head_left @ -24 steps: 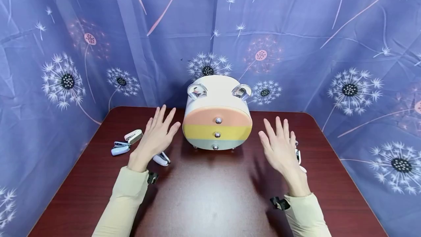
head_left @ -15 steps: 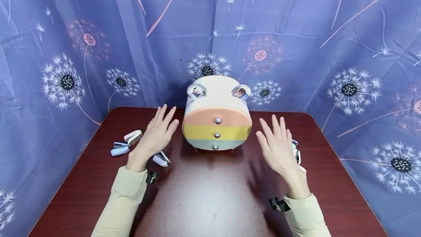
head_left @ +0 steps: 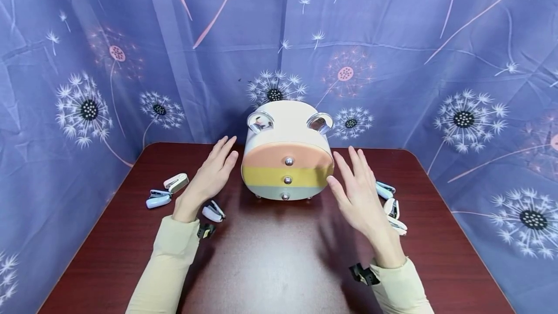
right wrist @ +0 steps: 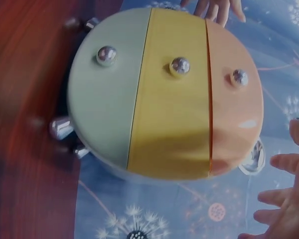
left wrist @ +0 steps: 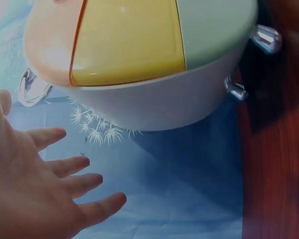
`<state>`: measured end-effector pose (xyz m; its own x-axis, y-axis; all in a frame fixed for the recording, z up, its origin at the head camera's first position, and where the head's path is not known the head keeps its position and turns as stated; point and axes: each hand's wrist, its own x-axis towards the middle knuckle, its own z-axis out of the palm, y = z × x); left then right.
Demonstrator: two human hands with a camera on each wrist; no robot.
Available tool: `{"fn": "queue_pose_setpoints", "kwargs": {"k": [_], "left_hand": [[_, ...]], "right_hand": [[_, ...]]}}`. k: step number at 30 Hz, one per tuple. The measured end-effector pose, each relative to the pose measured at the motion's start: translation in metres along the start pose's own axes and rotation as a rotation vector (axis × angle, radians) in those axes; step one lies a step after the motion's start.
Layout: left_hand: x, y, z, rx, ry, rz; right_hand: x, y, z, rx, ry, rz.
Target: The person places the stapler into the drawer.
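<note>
A small oval drawer box (head_left: 287, 168) with a white shell stands at the back middle of the table. Its front has a peach, a yellow and a green drawer, each with a silver ball knob, and two chrome ears sit on top. My left hand (head_left: 209, 178) hovers to its left with fingers extended, apart from the box in the left wrist view. On the other side, my right hand (head_left: 359, 195) is held near the box's right edge, fingers spread and holding nothing. The right wrist view shows a gap between its fingers (right wrist: 276, 196) and the box.
On the left lie a white stapler (head_left: 176, 182), a blue stapler (head_left: 159, 198) and a lavender stapler (head_left: 213, 211). To the right are another blue stapler (head_left: 385, 190) and two white ones (head_left: 392, 208), partly behind my right hand. A blue dandelion curtain (head_left: 209, 62) encloses the table.
My right hand has moved left, closer to the box, uncovering more of the staplers beside it. My left hand has turned slightly and shifted a little to the right. The box has stayed in place.
</note>
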<state>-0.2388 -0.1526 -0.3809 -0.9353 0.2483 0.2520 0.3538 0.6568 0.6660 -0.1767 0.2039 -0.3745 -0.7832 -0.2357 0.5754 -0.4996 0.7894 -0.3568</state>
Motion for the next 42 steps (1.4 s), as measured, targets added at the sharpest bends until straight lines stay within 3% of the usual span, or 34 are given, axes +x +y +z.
{"fn": "queue_pose_setpoints", "kwargs": {"k": [9, 18, 26, 34, 42], "left_hand": [[0.023, -0.001, 0.016, -0.183, 0.103, 0.108], [0.041, 0.001, 0.027, -0.337, 0.162, 0.076], [0.059, 0.004, 0.034, -0.401, 0.243, 0.124], [0.065, -0.003, 0.037, -0.415, 0.272, 0.097], [0.064, -0.001, 0.037, -0.376, 0.285, 0.058]], "right_hand": [[0.011, -0.017, 0.014, 0.025, 0.125, -0.084], [0.021, -0.028, 0.029, 0.081, 0.232, -0.112], [0.034, -0.035, 0.037, 0.168, 0.361, -0.185], [0.043, -0.043, 0.053, 0.226, 0.431, -0.255], [0.045, -0.047, 0.065, 0.247, 0.383, -0.232]]}}
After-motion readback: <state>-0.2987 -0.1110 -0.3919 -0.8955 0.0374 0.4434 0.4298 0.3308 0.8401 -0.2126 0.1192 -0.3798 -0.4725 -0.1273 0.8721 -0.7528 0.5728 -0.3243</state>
